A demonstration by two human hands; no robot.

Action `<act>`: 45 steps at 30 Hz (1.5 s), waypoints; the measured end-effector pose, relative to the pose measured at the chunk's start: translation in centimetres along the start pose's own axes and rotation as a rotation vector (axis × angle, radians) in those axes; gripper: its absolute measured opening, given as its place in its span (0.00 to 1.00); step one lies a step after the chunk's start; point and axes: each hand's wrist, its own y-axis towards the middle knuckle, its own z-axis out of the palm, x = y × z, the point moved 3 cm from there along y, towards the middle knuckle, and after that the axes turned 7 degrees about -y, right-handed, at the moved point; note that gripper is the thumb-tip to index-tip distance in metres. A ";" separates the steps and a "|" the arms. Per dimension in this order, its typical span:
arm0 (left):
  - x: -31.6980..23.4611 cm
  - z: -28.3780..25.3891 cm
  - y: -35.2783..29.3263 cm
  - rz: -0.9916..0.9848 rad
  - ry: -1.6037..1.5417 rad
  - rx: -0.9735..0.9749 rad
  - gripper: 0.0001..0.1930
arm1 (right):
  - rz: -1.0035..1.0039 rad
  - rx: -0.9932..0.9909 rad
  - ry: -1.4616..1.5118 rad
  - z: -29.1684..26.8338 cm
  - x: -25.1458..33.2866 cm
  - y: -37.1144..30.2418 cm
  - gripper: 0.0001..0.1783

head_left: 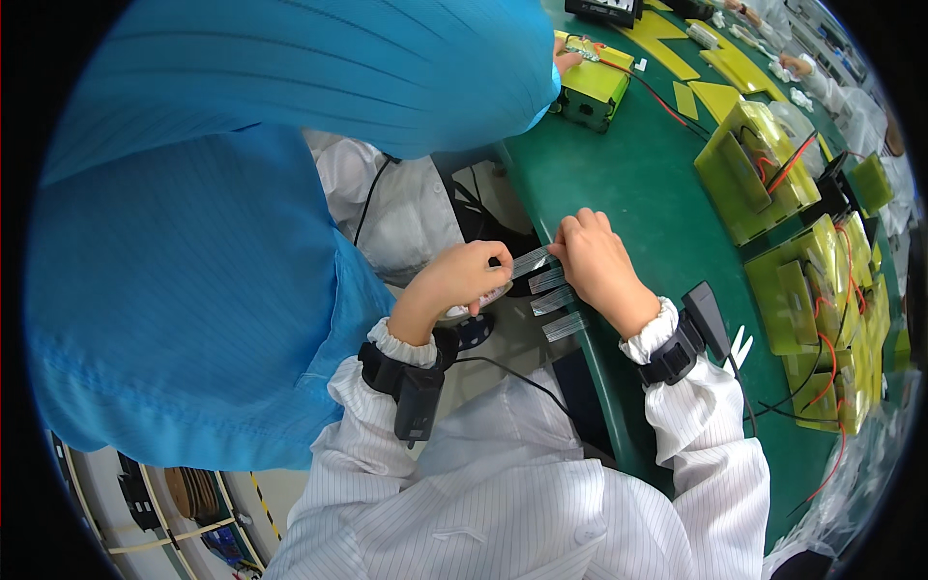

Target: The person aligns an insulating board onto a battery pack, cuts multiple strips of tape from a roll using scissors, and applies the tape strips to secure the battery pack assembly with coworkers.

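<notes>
My left hand [462,275] is closed beside the table's edge, its fingers pinched around clear tape. A pale, rounded thing that looks like the tape roll [493,294] shows partly under those fingers; the palm hides the rest. From there a clear tape strip [531,262] runs across to my right hand [601,269]. That hand pinches the strip's far end with thumb and fingertips at the edge of the green tabletop [643,208]. Just below, three more clear tape strips [553,302] stick out over the edge, side by side, their free ends hanging off it.
A co-worker in a blue coat [184,271] stands close on my left, one hand on a yellow-green battery pack [594,92]. More yellow-green packs [759,179] with red and black wires line the right side. White scissors [739,348] lie by my right wrist. Cables trail from my wrist straps.
</notes>
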 end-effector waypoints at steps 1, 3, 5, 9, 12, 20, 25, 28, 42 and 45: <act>0.4 0.2 0.1 0.015 -0.025 0.015 0.09 | 0.021 -0.023 -0.012 -0.1 0.1 -0.1 0.12; 0.9 0.3 0.2 -0.001 -0.068 0.054 0.09 | 0.095 -0.066 -0.008 -0.5 -0.4 -0.1 0.14; 1.6 0.5 0.3 -0.016 -0.113 0.095 0.09 | 0.168 -0.107 -0.005 -0.8 -0.9 -0.1 0.17; 2.2 1.2 1.6 0.002 -0.272 0.239 0.11 | 0.147 -0.103 0.070 -1.4 -2.9 -0.6 0.17; 2.4 0.6 1.8 -0.007 -0.286 0.282 0.11 | 0.203 0.012 0.081 -5.5 -3.3 -4.1 0.14; 3.3 0.8 2.0 0.039 -0.392 0.197 0.12 | 0.597 0.045 -0.329 -12.5 -2.0 -20.8 0.16; 3.5 1.7 2.7 -0.090 -0.264 0.102 0.21 | 0.741 0.001 -0.385 -9.6 -0.9 -23.5 0.21; 4.1 1.9 2.7 -0.038 -0.288 0.065 0.22 | 0.745 -0.091 -0.455 -10.2 0.5 -23.0 0.25; 5.6 1.2 2.4 0.023 -0.432 0.171 0.15 | 0.729 0.200 -0.250 -7.9 -0.6 -19.2 0.38; 5.4 1.4 2.2 0.037 -0.408 0.124 0.15 | 0.695 0.177 -0.074 -8.7 -2.0 -19.6 0.40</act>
